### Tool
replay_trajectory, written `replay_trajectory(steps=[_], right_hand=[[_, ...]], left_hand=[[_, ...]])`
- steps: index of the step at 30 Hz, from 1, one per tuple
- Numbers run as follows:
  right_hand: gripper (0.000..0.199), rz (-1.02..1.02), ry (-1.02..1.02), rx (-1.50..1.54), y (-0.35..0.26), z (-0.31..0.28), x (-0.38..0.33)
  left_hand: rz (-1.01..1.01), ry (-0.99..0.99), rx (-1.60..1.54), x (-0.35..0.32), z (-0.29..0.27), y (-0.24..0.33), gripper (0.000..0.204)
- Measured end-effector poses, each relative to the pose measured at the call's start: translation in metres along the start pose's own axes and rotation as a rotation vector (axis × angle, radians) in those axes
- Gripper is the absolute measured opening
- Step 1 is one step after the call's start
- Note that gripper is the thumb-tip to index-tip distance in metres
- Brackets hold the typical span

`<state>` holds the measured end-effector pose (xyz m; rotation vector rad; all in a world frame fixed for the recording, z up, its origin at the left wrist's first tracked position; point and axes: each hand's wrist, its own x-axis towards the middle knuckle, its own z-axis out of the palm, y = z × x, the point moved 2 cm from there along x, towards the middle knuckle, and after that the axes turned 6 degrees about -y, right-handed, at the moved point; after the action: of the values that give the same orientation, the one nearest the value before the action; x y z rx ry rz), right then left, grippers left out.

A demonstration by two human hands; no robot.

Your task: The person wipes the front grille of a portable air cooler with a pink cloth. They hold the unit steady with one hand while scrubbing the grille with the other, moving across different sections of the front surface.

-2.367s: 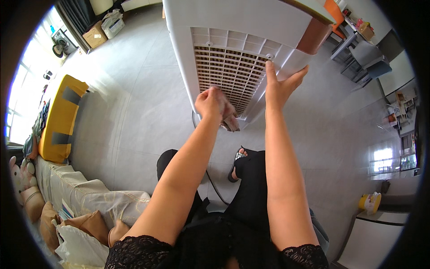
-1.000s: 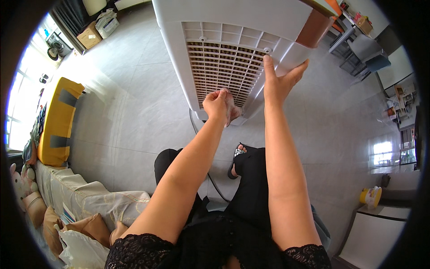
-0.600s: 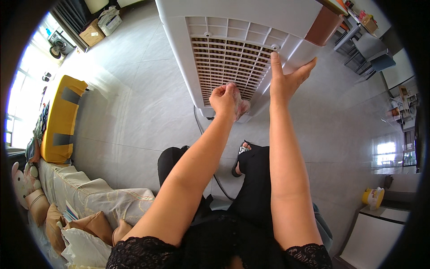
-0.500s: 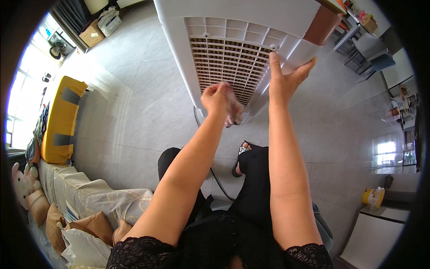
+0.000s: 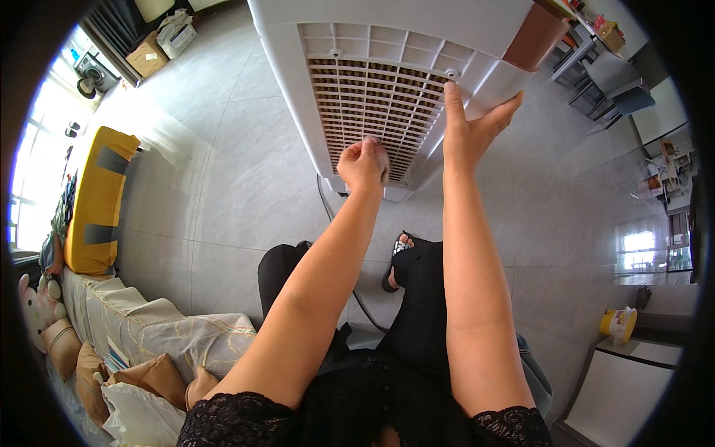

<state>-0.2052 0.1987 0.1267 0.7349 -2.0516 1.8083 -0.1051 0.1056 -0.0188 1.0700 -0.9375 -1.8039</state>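
A big white air cooler stands on the tiled floor in front of me, its rear grille facing me. My left hand is closed in a fist against the lower part of the grille, with what looks like a small greyish cloth mostly hidden inside it. My right hand lies flat with fingers spread on the grille's right edge and the cooler's corner, index finger pointing up to a screw. It holds nothing. My legs and one sandalled foot are below.
A dark cable runs from the cooler's base across the floor. A yellow cushion and a sofa with pillows are at left, cardboard boxes top left, a white cabinet with a yellow container at right.
My left fist has shifted a little up the grille from its lower edge. My right hand has stayed flat on the cooler's right edge. The cooler sits closer in view.
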Motion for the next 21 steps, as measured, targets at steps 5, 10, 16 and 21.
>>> replay_trajectory(steps=[5,10,16,21], right_hand=[[0.112,-0.039,0.002,0.005,0.002,-0.001,0.002],[0.116,-0.014,-0.01,0.12,-0.005,0.0,0.001],[0.115,-0.029,-0.003,0.094,-0.001,0.001,0.002],[0.115,-0.054,-0.003,0.122,0.003,0.002,0.004]], left_hand=[[0.014,-0.178,0.033,0.021,-0.017,-0.004,0.008],[-0.007,-0.007,0.077,0.015,-0.024,-0.005,0.013],[-0.038,-0.162,0.062,0.015,-0.015,-0.011,0.01],[0.027,-0.086,-0.169,0.021,-0.023,-0.015,0.013]])
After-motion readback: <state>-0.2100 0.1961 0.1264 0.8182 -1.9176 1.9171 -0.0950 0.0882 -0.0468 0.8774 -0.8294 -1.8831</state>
